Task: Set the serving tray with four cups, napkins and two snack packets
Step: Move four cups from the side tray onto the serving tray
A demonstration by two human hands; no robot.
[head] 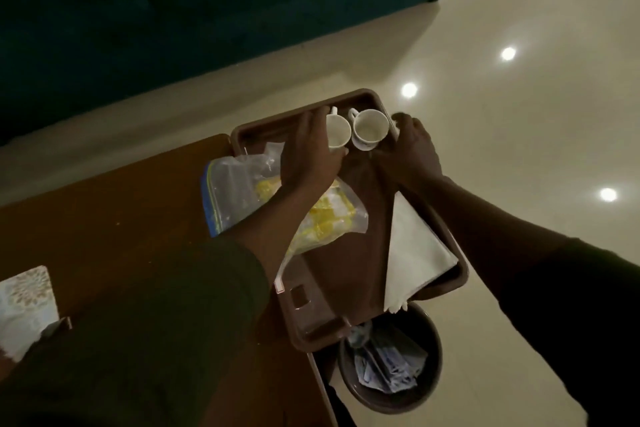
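A brown serving tray [330, 291] lies on the wooden table [114, 204] and juts over its right edge. Two white cups stand at the tray's far end. My left hand [313, 149] wraps around the left cup [336, 130]. My right hand [412, 149] rests at the tray's far right rim, next to the right cup [370, 128]; what its fingers grip is hidden. Two clear snack packets with yellow contents [322, 218] lie on the tray's left side, partly under my left forearm. A folded white napkin [414, 253] lies along the right rim.
A dark round waste bin [391, 367] with paper in it stands on the floor under the tray's near end. A patterned tissue box [26, 305] sits at the table's left. A dark green sofa [173, 10] fills the far side. Glossy floor tiles stretch to the right.
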